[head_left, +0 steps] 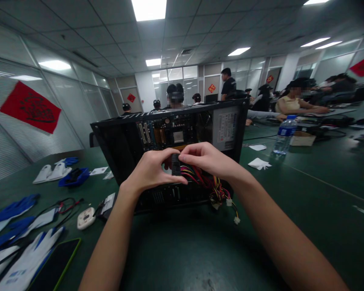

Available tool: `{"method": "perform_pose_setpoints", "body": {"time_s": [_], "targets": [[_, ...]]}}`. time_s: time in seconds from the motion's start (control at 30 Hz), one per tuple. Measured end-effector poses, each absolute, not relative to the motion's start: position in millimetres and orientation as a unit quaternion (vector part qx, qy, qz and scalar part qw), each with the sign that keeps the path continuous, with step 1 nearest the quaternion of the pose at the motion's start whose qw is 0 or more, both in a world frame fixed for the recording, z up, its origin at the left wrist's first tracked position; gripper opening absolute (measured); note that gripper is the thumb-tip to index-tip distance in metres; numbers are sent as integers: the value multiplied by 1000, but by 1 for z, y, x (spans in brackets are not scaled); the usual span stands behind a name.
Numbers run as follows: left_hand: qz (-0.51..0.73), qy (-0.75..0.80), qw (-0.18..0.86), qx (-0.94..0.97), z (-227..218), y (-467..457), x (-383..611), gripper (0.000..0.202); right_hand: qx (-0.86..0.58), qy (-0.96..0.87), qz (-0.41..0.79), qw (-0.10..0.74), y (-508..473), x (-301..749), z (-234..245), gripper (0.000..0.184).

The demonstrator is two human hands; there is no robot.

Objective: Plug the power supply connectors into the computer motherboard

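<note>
A small black ridged block (176, 165) is held upright in front of an open computer case (109, 141). My left hand (153, 167) grips it between the thumb below and the fingers above. My right hand (204, 158) has its fingers pinched at the block's upper right edge; whether they hold a separate part is hidden. Coloured wires (197, 177) run right beside the block, and I cannot tell whether they join it. Inside the case are a motherboard (164, 133) and a silver power supply (227, 129). Loose white plugs (229, 202) hang at the lower right.
To the left are blue-and-white gloves (33, 258), a phone (56, 266), a white round-cornered device (86, 218) and a blue tray (74, 178). A water bottle (283, 137), a small box (303, 139) and crumpled tissue (259, 163) stand right. Other people sit beyond the case.
</note>
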State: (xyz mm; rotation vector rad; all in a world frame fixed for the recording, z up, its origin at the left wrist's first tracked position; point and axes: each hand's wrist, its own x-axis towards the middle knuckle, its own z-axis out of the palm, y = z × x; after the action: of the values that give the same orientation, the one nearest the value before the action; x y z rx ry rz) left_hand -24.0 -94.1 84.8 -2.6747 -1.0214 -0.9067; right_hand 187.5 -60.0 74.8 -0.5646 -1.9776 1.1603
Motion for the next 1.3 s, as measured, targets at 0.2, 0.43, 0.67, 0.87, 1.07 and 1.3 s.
{"method": "perform_pose_setpoints", "body": {"time_s": [0.2, 0.43, 0.67, 0.87, 1.07, 1.3], "targets": [[-300, -345, 35, -889, 84, -92, -29, 63, -216, -762, 475, 385, -58, 183, 71, 33], [-372, -415, 48, -829, 82, -85, -30, 51, -228, -763, 423, 433, -56, 177, 69, 26], [-408, -426, -75, -804, 82, -91, -20, 40, -242, -714, 428, 498, -53, 170, 63, 27], [-505, -428, -221, -717, 85, -99, 0, 27, -184, -656, 470, 561, -50, 170, 64, 30], [-501, -412, -276, -709, 84, -94, 7, 26, -219, -719, 402, 522, -45, 179, 65, 23], [-452, -440, -244, -736, 66, -72, 7, 23, -260, -758, 290, 524, -31, 173, 52, 23]]}}
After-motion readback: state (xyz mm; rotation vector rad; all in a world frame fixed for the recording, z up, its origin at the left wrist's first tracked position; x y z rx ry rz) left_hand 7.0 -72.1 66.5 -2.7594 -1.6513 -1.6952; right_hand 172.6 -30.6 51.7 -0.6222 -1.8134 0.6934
